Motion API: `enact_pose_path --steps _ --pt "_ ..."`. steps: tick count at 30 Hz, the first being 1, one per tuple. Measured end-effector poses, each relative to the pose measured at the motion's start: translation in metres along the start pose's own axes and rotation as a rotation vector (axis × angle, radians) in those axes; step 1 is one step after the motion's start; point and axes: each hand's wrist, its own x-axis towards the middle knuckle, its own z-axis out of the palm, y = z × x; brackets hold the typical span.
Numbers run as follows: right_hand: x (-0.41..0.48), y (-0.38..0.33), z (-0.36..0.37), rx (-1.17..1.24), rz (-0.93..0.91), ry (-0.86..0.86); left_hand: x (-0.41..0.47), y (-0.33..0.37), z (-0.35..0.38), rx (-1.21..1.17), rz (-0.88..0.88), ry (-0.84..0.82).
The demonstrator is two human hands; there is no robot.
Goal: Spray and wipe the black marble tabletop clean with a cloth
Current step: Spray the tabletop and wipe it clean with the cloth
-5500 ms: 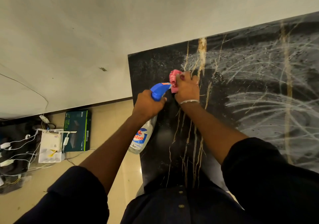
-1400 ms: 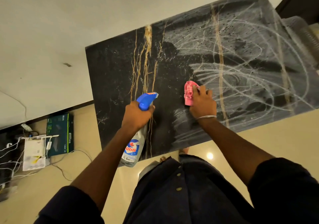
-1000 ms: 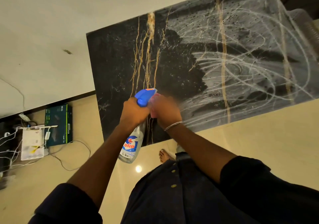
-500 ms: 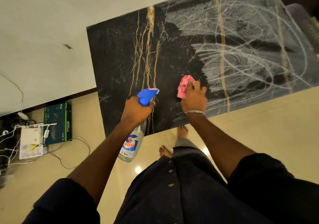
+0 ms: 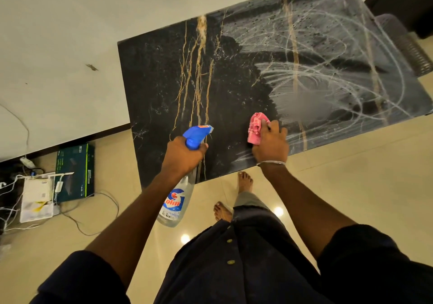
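1. Compared with the frame one second earlier, I saw the right hand (image 5: 269, 145) now apart from the spray bottle (image 5: 174, 201), no longer crowding its blue head.
2. The right hand clutched the pink cloth (image 5: 255, 129) against the black marble tabletop (image 5: 159, 81), just inside its lower edge at centre frame.
3. The left hand (image 5: 182, 157) gripped the bottle's neck over that same edge.
4. White streaks covered the marble toward the upper right, while the left part lay dark. Glossy floor (image 5: 351, 186) spread below the edge.
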Motion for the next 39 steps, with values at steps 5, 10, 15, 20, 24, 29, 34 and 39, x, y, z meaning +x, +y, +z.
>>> enact_pose_path --steps 5,10,15,20,24,29,34,39 --pt "-0.021 -0.026 0.013 0.060 -0.011 0.025 -0.006 0.002 0.006 0.002 -0.024 -0.005" --pt "-0.064 -0.071 0.035 0.128 -0.300 -0.026 -0.008 0.002 0.013 0.073 -0.020 -0.007" --pt "-0.070 -0.054 0.033 0.070 -0.441 -0.008 -0.008 0.002 0.019 0.144 -0.017 -0.033" --pt "-0.051 0.016 0.022 0.022 -0.237 0.100 -0.009 0.004 0.018 0.085 -0.026 -0.013" --pt "-0.049 0.027 0.016 0.011 -0.120 0.110 -0.012 0.006 0.023 0.059 -0.044 -0.013" --pt "-0.071 -0.022 0.032 0.053 -0.231 0.097 -0.018 0.009 0.029 0.076 -0.057 -0.026" --pt "-0.082 -0.041 0.037 0.033 -0.489 0.018 -0.020 0.012 0.029 0.083 -0.050 -0.025" --pt "-0.058 0.025 0.023 -0.014 -0.306 0.097 -0.017 0.012 0.028 0.067 -0.047 -0.043"
